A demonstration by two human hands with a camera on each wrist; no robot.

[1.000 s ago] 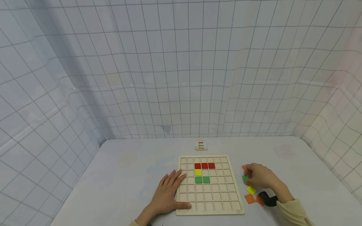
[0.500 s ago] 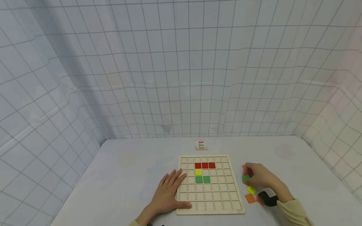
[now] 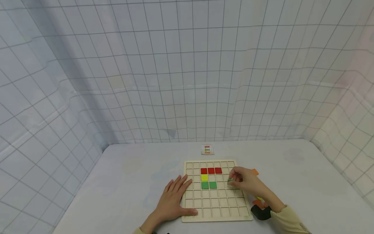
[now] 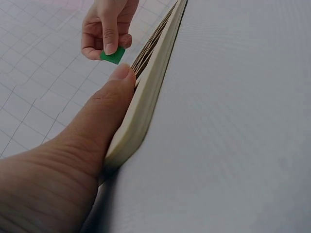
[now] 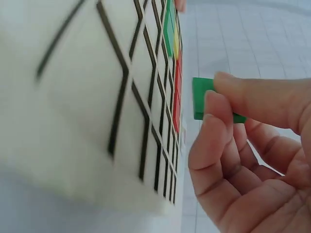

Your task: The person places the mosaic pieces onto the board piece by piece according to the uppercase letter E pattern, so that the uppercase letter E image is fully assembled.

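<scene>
My right hand [image 3: 246, 182] pinches a green square tile [image 5: 199, 97] between thumb and fingers, above the right side of a pale gridded board [image 3: 214, 203]. The same tile shows below the fingertips in the left wrist view. My left hand [image 3: 173, 202] rests on the board's left edge, fingers spread and straight, its thumb [image 4: 104, 104] over the near corner. Set in the grid are a row of red tiles [image 3: 211, 171], one yellow tile [image 3: 204, 177] below them, and two green tiles [image 3: 213, 185] side by side beneath that.
Behind the board lies a small card [image 3: 207, 149] with a coloured grid pattern. An orange tile [image 3: 255, 171] lies right of the board. More orange tiles [image 3: 258, 203] and a yellow one [image 3: 259, 198] are partly hidden by the right arm. A gridded curtain [image 3: 193, 81] surrounds the table.
My right hand has lifted a green tile from the loose tiles and moved left, over the board. My left hand has stayed in place.
</scene>
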